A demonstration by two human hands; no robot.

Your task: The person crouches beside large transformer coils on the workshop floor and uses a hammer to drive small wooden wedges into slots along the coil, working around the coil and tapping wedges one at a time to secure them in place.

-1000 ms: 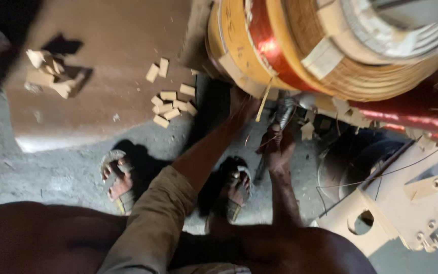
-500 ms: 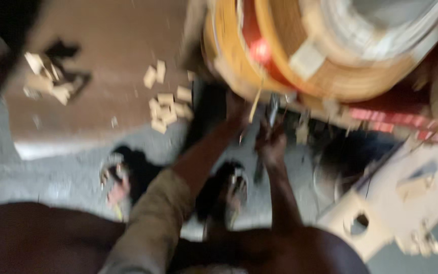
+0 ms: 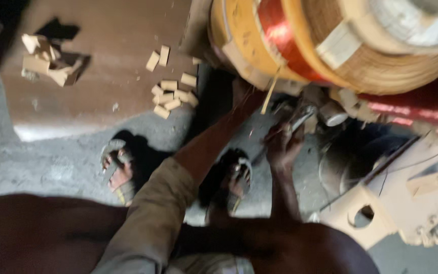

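Note:
My left hand (image 3: 247,96) reaches up under a big wound coil (image 3: 330,45) with yellow, red and tan layers, and touches a thin wooden strip (image 3: 269,91) that sticks down from the coil's edge. My right hand (image 3: 282,144) is closed on a small metal tool (image 3: 300,119) just below the coil, a short way right of the strip. Both arms stretch forward from the bottom of the view. The view is blurred, so the left fingers' grip is unclear.
A brown board (image 3: 102,66) lies on the grey floor, with small wooden blocks (image 3: 171,94) near its right edge and another heap (image 3: 46,61) at its left. My sandalled feet (image 3: 117,170) stand below. A pale plate with a round hole (image 3: 381,213) lies at the right.
The view shook and settled. My right hand with the tool has stayed just under the coil; my left hand remains at the wooden strip.

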